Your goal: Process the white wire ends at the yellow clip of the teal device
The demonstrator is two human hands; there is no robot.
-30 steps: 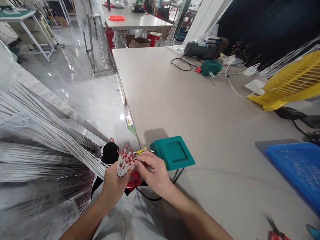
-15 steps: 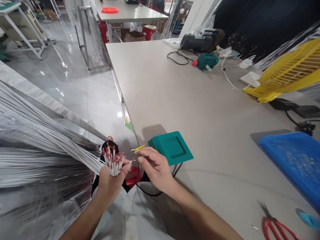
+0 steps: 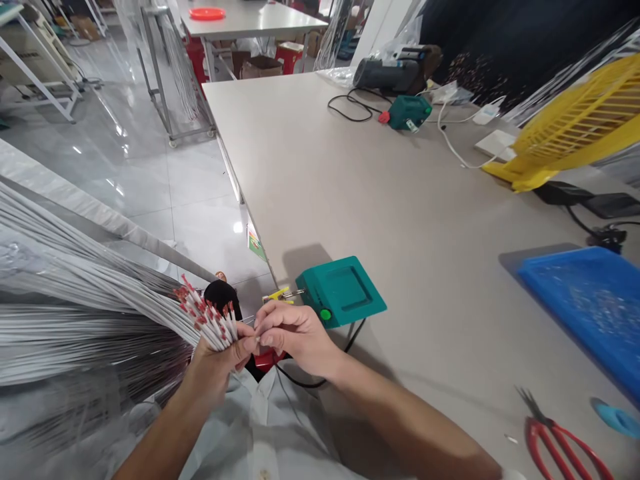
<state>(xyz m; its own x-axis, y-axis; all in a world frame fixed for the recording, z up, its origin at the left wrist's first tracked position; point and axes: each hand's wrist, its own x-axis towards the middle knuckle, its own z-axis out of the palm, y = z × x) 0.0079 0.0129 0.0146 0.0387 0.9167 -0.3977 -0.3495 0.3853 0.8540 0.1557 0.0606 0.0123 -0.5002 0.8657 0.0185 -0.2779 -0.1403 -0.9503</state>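
My left hand point(image 3: 215, 363) is closed round a bundle of white wires with red tips point(image 3: 207, 319), just off the near left corner of the table point(image 3: 400, 200). The wires trail away to the left in a long white sheaf point(image 3: 75, 293). My right hand point(image 3: 287, 337) is pinched at the side of the bundle's tips, fingers touching one wire end. Right beside it a small teal box point(image 3: 343, 290) with a green button sits on the table corner, with a yellow clip point(image 3: 277, 294) at its left side.
Red-handled scissors point(image 3: 555, 437) lie at the near right, a blue tray point(image 3: 590, 307) beyond them. A yellow fan point(image 3: 570, 133) stands at the right. A second teal device point(image 3: 407, 111) with cables and a black machine point(image 3: 395, 70) are at the far end. Other tables stand behind.
My right hand has moved from the yellow clip back to the bundle and now pinches a wire end. The bundle has tilted to the left in my left hand.
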